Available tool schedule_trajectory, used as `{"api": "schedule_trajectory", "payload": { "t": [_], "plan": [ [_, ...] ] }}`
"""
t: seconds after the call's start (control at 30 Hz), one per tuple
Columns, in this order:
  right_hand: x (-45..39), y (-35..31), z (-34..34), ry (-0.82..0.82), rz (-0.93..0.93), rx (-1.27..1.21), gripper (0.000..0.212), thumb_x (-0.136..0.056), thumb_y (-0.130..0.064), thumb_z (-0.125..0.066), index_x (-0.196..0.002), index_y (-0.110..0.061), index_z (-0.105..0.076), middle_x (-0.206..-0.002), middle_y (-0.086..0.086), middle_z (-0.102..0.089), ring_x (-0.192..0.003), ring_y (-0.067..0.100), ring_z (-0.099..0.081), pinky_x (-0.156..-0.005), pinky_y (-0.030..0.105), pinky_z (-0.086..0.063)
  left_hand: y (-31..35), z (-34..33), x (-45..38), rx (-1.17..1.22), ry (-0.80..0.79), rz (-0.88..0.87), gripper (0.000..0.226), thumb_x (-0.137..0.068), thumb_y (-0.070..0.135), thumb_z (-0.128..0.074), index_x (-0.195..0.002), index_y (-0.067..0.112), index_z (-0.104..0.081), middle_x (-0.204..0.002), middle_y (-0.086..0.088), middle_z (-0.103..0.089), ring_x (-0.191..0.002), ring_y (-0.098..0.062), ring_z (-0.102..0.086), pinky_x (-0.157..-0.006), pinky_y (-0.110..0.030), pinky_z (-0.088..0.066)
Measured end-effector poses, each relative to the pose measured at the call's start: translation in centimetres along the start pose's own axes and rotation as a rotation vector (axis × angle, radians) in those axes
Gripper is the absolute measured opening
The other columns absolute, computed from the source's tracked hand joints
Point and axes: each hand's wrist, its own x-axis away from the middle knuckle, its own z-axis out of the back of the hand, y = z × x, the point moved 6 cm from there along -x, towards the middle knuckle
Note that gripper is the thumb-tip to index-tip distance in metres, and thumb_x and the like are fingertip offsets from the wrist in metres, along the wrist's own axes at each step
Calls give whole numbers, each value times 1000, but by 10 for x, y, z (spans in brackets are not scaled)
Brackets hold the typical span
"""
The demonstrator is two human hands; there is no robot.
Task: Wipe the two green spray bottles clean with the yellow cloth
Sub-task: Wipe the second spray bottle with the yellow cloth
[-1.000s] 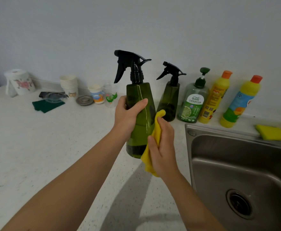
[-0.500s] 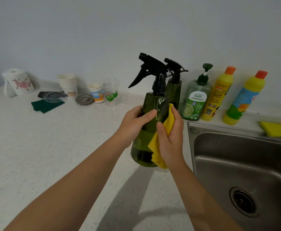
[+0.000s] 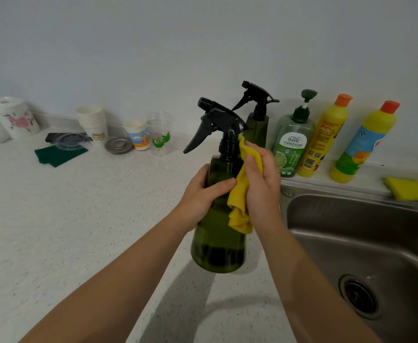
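A dark green spray bottle (image 3: 216, 246) with a black trigger head is held upright over the counter, nozzle pointing left. My left hand (image 3: 203, 196) grips its upper body from the left. My right hand (image 3: 262, 184) presses the yellow cloth (image 3: 241, 194) against the bottle's right shoulder and neck, with the cloth's loose end hanging down. The second green spray bottle (image 3: 257, 129) stands behind it by the wall, its lower part hidden by my hand.
A steel sink (image 3: 366, 243) lies at the right. Along the wall stand a green soap pump bottle (image 3: 293, 142) and two yellow cleaner bottles (image 3: 324, 139) (image 3: 362, 144). A yellow sponge (image 3: 411, 189) lies on the sink ledge. Cups (image 3: 93, 122), a green pad (image 3: 59, 154) and a paper roll (image 3: 12, 120) sit at the back left.
The held bottle has turned and shifted right, in front of the second bottle. My right hand with the cloth has slid up from the bottle's lower side to its shoulder and neck.
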Motion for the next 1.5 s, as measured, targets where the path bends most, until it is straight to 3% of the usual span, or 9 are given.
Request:
{"api": "schedule_trajectory", "payload": {
  "t": [0.17,0.33,0.57,0.73,0.87,0.97,1.17,1.37,1.5],
  "plan": [
    [3,5,-2,-84,95,140,21,-82,-25,-44,-97,-40,-45,-97,-17,-51,-86,-10,-49,-78,6,-40,-5,4,-2,14,44,-9,28,-68,26,-69,-93,26,-55,-90,1,-64,-74,-9,-65,-63,-22,-54],
    [31,24,-6,-189,213,343,37,-86,-33,-35,-123,-32,-33,-134,-5,-33,-120,-16,-26,-101,4,-21,-7,14,-8,46,183,1,13,-78,21,-62,-89,21,-56,-87,-1,-63,-77,-15,-62,-64,-26,-53],
    [79,63,-15,-336,117,499,45,-83,-64,-17,-127,-57,-10,-141,-28,-2,-125,-19,1,-103,4,-8,5,24,-23,-19,359,-78,19,-76,25,-66,-85,28,-49,-88,2,-59,-80,-15,-61,-68,-29,-52],
    [66,68,-18,-218,60,437,42,-89,-50,-27,-125,-50,-6,-138,-27,6,-128,-16,-1,-102,-1,-4,-10,10,-23,-80,267,-32,31,-73,35,-68,-95,30,-47,-98,4,-59,-96,-16,-59,-83,-33,-51],
    [50,62,-13,-151,-8,366,45,-86,-30,-32,-118,-50,-7,-136,-24,-3,-128,-6,-7,-98,-5,-5,-19,-1,-22,-79,162,29,21,-81,39,-55,-98,28,-51,-110,-3,-59,-106,-19,-57,-92,-35,-47],
    [40,57,-4,-102,-17,321,47,-85,-28,-34,-122,-43,-10,-136,-15,-13,-127,-4,-14,-96,-6,-9,-21,-2,-23,-59,85,59,18,-92,30,-39,-109,28,-44,-105,8,-55,-99,-6,-54,-81,-17,-45],
    [13,45,14,-74,-41,234,45,-92,-12,-40,-134,-22,-26,-127,-11,-30,-106,-20,-29,-83,-11,-21,-20,3,-21,-172,4,-1,32,-87,22,-50,-119,22,-43,-108,3,-54,-95,-9,-56,-70,-13,-51],
    [-7,33,16,-106,30,280,31,-84,-14,-43,-110,-31,-39,-115,-3,-45,-98,-17,-41,-80,-6,-29,-27,-5,-25,-144,-61,20,32,-84,26,-54,-115,28,-44,-111,5,-56,-103,-12,-55,-77,-16,-49],
    [-15,37,24,-158,-23,289,23,-89,-18,-46,-99,-38,-42,-102,-13,-51,-90,-15,-45,-71,-6,-32,-36,-13,-27,-44,-120,75,28,-87,24,-46,-109,41,-40,-110,14,-55,-101,-3,-55,-79,-16,-51]
  ]
}}
